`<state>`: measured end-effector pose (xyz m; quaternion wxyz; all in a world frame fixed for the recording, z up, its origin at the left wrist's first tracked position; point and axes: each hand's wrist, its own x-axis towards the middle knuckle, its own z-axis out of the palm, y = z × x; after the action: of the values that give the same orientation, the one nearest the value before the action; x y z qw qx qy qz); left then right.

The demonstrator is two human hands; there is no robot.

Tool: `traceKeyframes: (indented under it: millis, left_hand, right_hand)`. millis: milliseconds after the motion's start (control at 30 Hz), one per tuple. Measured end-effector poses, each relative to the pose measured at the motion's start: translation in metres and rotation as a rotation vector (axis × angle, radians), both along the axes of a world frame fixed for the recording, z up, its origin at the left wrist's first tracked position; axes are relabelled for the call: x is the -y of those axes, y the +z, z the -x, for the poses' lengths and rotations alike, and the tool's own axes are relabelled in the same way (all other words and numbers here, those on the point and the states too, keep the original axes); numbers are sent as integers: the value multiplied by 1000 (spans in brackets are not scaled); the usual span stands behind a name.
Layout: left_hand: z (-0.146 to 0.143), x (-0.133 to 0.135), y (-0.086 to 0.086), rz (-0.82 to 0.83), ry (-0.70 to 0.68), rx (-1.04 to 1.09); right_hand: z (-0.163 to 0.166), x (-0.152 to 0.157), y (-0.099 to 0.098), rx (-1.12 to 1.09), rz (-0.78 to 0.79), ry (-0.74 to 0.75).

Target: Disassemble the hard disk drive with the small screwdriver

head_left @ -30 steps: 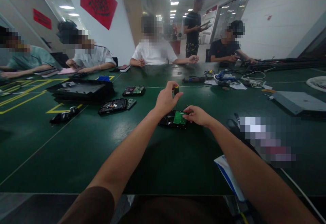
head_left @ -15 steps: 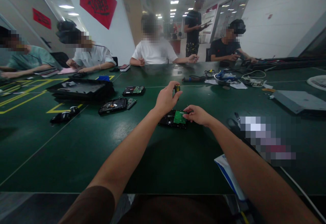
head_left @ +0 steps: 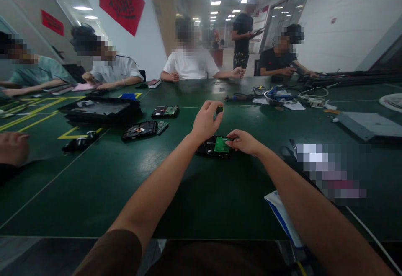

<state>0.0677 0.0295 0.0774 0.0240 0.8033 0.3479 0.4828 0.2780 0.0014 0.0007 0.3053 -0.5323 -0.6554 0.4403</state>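
A black hard drive (head_left: 207, 147) with a green circuit board (head_left: 221, 144) on its upper face lies flat on the table ahead of me. Above it my left hand (head_left: 205, 121) is closed around the handle of a screwdriver (head_left: 220, 109), held upright. Most of the handle is behind my fingers, and I cannot make out where the tip rests. At the drive's right end my right hand (head_left: 244, 142) pinches the edge beside the green board, the thumb and fingers pressed on it.
To the left lie an opened drive (head_left: 140, 130), a loose circuit board (head_left: 162, 127), another drive (head_left: 165, 111) and a black tray (head_left: 100, 110). A grey metal box (head_left: 370, 125) and cables (head_left: 279, 94) stand right. A co-worker's hand (head_left: 13, 148) rests at the left edge.
My left hand has shifted slightly around the screwdriver, and less of its handle shows. A co-worker's hand has entered at the left edge. My right hand stays in place.
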Motion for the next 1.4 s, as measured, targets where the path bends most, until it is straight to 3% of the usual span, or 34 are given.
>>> traceKeyframes:
  millis: [400,800,1067,1400]
  left_hand:
    - [-1,-1,-2,88,-45,73]
    - [1,1,0,16,-20,20]
    - [0,0,-2,88,-20,73]
    - [1,0,0,-47,3,27]
  right_hand:
    - [0,2,4,14,-7,17]
    - [1,2,3,-4,3,11]
    - [1,2,3,0,-14,-1]
    - [-1,0,0,11,-24,3]
